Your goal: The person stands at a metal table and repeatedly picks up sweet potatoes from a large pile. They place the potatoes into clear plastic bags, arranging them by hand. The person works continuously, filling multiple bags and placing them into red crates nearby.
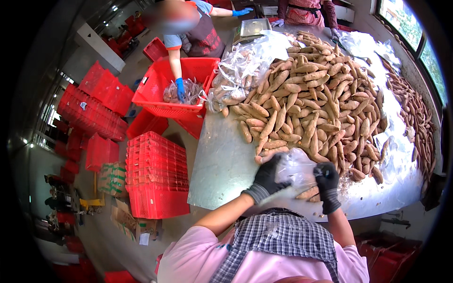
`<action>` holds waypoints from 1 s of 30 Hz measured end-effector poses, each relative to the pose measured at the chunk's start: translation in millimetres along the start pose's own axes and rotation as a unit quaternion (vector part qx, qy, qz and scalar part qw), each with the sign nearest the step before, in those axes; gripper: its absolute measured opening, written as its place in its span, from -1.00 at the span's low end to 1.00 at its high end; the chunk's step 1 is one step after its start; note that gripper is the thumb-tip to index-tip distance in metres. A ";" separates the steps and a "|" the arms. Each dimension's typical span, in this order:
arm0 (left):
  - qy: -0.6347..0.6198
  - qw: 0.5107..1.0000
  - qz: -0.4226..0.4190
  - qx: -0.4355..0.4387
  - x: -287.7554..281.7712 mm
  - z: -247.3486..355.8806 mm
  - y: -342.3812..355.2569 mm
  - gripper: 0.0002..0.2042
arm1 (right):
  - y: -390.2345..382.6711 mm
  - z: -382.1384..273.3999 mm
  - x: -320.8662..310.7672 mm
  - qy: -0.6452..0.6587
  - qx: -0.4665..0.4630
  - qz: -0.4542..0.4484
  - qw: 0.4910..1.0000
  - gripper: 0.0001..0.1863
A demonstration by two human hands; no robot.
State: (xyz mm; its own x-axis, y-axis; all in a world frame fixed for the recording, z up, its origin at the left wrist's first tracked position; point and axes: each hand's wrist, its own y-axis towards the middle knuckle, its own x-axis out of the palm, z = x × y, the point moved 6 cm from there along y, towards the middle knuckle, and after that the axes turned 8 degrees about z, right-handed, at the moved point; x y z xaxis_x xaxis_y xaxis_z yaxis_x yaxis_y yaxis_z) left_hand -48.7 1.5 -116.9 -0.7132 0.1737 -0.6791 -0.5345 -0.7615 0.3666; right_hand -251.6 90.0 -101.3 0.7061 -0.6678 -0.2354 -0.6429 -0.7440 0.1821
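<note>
A clear plastic bag is spread between my two hands at the near edge of the sweet potato pile. My left hand, in a black glove with a grey cuff, is closed on the bag's left side, somewhat blurred. On the other side my right hand, gloved the same way, is closed in a fist at the bag's right edge. A few sweet potatoes show just below the bag, beside my right hand; whether they are inside it I cannot tell.
The metal table carries filled plastic bags and a scale at its far left. A co-worker's blue-gloved hand reaches into a red crate. Stacked red crates stand left of the table. Another person stands at the far side.
</note>
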 end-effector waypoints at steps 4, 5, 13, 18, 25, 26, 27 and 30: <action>-0.032 0.987 -0.120 -0.099 21.7 21.1 2.9 -0.23 | -26.5 -29.6 33.1 -0.157 -0.144 -0.113 0.970 -0.76; -0.019 0.990 -0.097 -0.098 23.2 11.5 3.4 -0.34 | -26.7 -33.0 32.7 -0.187 -0.153 -0.128 0.962 -0.76; -0.086 0.993 0.075 0.043 -35.5 43.3 46.9 -0.48 | 27.5 -42.1 -4.1 -0.268 -0.199 0.013 0.943 -0.73; -0.153 0.958 0.241 0.018 -55.5 34.7 44.7 -0.48 | 6.6 -103.7 -14.1 -0.130 -0.336 0.047 0.932 -0.68; -0.442 0.817 0.186 -0.321 4.4 -82.2 9.1 -0.68 | -6.3 -19.7 10.5 -0.181 -0.146 -0.064 0.970 -0.76; -0.502 0.762 0.175 -0.369 6.3 -85.2 3.4 -0.69 | -8.2 -12.2 12.1 -0.171 -0.128 -0.078 0.974 -0.76; -0.555 0.713 0.160 -0.397 8.0 -86.8 -4.8 -0.71 | -10.2 -4.6 15.5 -0.190 -0.108 -0.106 0.970 -0.78; -0.530 0.729 0.167 -0.401 3.3 -89.5 -19.2 -0.73 | -25.2 8.4 23.5 -0.214 -0.071 -0.176 0.958 -0.78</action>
State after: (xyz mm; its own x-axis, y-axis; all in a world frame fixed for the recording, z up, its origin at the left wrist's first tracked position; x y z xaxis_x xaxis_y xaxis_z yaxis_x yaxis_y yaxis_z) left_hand -0.2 -39.1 -183.1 -0.9195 -0.0441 0.3905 -0.1169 -0.9181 -0.3788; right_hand -221.3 93.3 -119.5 0.6666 -0.3263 -0.6701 -0.3186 -0.9376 0.1397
